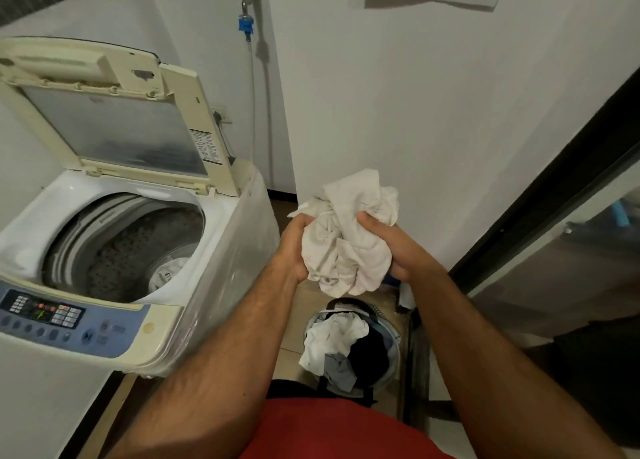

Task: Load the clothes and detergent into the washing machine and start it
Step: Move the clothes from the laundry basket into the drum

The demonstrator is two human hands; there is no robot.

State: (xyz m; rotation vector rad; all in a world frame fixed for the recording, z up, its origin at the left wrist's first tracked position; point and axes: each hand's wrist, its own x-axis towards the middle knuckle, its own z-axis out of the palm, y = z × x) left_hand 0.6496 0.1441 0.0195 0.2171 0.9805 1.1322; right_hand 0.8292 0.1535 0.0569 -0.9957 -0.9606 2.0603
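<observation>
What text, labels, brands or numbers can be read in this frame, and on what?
None reads clearly.
Warning sticker on the washing machine's open lid: printed lines, too small and blurred.
Control panel: button labels and indicators, illegible.
Grey plate on the lid's top edge: blurred.
Clothes and walls: no lettering visible.

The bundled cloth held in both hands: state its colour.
The bundled cloth is off-white with faint reddish marks, seen in the head view.
</observation>
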